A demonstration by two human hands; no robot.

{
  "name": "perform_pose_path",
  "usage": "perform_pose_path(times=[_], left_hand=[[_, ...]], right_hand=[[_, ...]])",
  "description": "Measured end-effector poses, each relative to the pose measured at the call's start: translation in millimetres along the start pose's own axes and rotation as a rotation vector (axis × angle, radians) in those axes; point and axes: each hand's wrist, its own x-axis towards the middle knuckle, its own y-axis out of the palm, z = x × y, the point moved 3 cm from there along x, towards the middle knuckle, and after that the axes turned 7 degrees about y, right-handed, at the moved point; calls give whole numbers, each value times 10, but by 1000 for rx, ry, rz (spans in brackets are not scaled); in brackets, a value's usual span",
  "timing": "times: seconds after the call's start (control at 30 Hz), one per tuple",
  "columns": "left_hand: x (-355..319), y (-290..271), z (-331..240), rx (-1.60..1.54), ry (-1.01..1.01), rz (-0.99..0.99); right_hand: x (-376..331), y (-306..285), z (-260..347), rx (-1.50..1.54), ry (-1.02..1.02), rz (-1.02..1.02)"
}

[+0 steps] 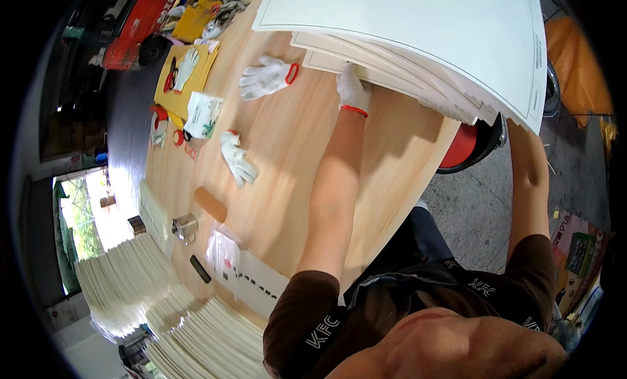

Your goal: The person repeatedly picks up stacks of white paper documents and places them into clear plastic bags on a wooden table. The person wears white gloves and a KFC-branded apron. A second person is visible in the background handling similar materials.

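A stack of large white printed sheets (418,26) lies at the far right of the table, its lower layers fanned out in steps. My left hand (353,93), in a white glove with a red cuff, grips the near left edge of the lower sheets; its fingertips are partly covered. My right forearm (528,163) reaches up beneath the right edge of the top sheet, which hides that hand. Left of my gloved hand, a loose white glove (266,78) with a red cuff lies flat. Another white glove (237,158) rests nearer to me.
On the wooden table (281,157) lie a yellow envelope (171,103), a white packet (203,115), a brown cylinder (211,205), a metal cup (185,228) and a black bar-shaped object (200,268). Tall paper stacks (209,336) stand near left. A red-and-black round container (465,150) sits below the right edge.
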Motion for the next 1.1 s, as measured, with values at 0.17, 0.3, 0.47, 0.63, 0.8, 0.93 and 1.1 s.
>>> perform_pose_path(times=[0.17, 0.3, 0.47, 0.63, 0.8, 0.93, 1.1], left_hand=[[-304, -342, -114, -34, -7, 27], [-648, -826, -252, 51, -16, 82], [-1128, -1405, -471, -32, -43, 54], [-1497, -2154, -590, -96, 32, 189], [-1996, -2706, -875, -73, 3, 210], [-2683, -3150, -1272, 422, 164, 309], [-3934, -4384, -1782, 1022, 510, 98]], right_hand=[[-705, -216, -109, 127, 29, 1], [-1339, -233, -118, 210, 62, 42], [-2040, -219, -2, 273, 64, 114], [-2718, -141, 158, 326, 67, 221], [-3315, -70, 288, 379, 61, 316], [-3644, -85, 272, 409, 71, 379], [-4348, -183, -550, 380, 396, 515]])
